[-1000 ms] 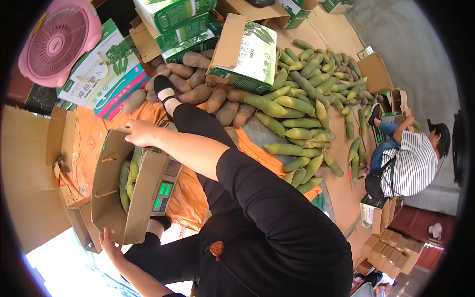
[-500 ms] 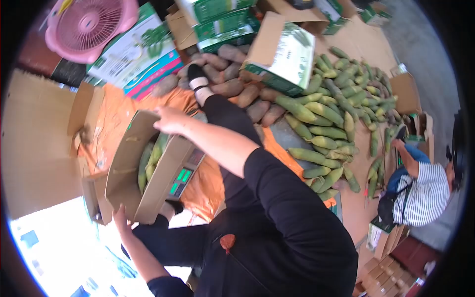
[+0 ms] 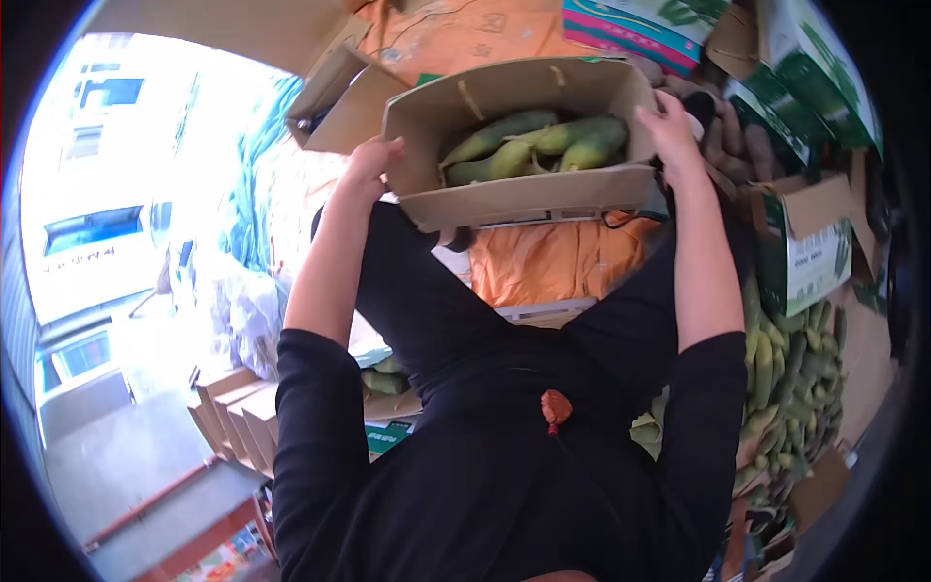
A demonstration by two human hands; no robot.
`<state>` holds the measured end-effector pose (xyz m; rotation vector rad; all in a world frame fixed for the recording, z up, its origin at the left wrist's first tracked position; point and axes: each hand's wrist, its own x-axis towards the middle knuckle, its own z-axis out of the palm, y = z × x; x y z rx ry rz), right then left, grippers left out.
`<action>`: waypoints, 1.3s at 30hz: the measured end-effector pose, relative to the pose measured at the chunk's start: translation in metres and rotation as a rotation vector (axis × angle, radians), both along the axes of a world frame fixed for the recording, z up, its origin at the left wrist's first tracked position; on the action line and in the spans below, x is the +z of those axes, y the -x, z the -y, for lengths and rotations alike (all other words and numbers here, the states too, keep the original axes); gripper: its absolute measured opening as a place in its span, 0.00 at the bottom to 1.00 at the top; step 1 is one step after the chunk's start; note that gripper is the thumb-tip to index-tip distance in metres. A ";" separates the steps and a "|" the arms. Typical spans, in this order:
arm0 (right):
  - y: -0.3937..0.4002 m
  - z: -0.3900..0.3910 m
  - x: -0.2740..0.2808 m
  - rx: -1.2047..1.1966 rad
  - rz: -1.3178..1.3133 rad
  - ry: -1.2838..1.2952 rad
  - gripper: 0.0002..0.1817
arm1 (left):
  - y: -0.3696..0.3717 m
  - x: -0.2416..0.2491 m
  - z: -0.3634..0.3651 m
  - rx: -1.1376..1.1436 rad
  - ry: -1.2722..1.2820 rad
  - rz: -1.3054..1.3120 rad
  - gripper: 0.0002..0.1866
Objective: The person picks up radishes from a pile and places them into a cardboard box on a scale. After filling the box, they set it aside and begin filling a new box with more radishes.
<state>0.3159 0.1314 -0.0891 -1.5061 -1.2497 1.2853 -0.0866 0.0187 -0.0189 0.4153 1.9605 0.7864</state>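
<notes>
An open cardboard box (image 3: 529,201) lies in front of me, between my hands, with several long green radishes (image 3: 533,150) inside. My left hand (image 3: 372,165) holds the box's left end, fingers curled at its edge. At the opposite end, my right hand (image 3: 669,134) grips the upper right corner, thumb toward the inside. Beneath the box's near side only a narrow strip of some device shows; the rest of it is hidden.
Orange sheeting (image 3: 558,262) covers the floor between my legs. On the right are a heap of green radishes (image 3: 800,373) and a printed carton (image 3: 805,242). Brown roots (image 3: 729,136) lie beyond my right hand. Flattened cartons (image 3: 242,417) stand at the lower left.
My view has swung round to the left, so the box now appears upper centre. Both hands remain on its ends. The green lit display and the other person are out of sight.
</notes>
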 end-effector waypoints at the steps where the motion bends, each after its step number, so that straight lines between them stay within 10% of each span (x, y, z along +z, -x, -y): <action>1: 0.000 0.001 0.003 -0.016 -0.038 0.010 0.29 | 0.000 0.006 0.000 -0.027 -0.012 0.044 0.07; 13: 0.002 0.000 0.037 -0.015 -0.311 0.074 0.25 | 0.030 0.067 -0.020 -0.084 -0.120 0.133 0.08; 19: 0.067 -0.001 0.097 -0.036 -0.054 -0.221 0.30 | 0.117 0.094 -0.018 -0.196 -0.308 0.348 0.15; 21: 0.092 0.004 0.131 0.023 -0.417 -0.158 0.27 | 0.130 0.122 -0.011 -0.266 -0.346 0.604 0.19; 26: 0.172 0.007 0.158 0.099 -0.348 -0.145 0.28 | 0.206 0.152 0.031 -0.221 -0.399 0.505 0.21; 30: 0.228 0.036 0.166 0.197 -0.287 -0.029 0.27 | 0.266 0.143 0.087 -0.138 -0.402 0.428 0.21; 39: 0.314 0.136 0.120 0.479 -0.147 0.341 0.25 | 0.140 -0.013 0.008 0.010 -0.256 0.065 0.20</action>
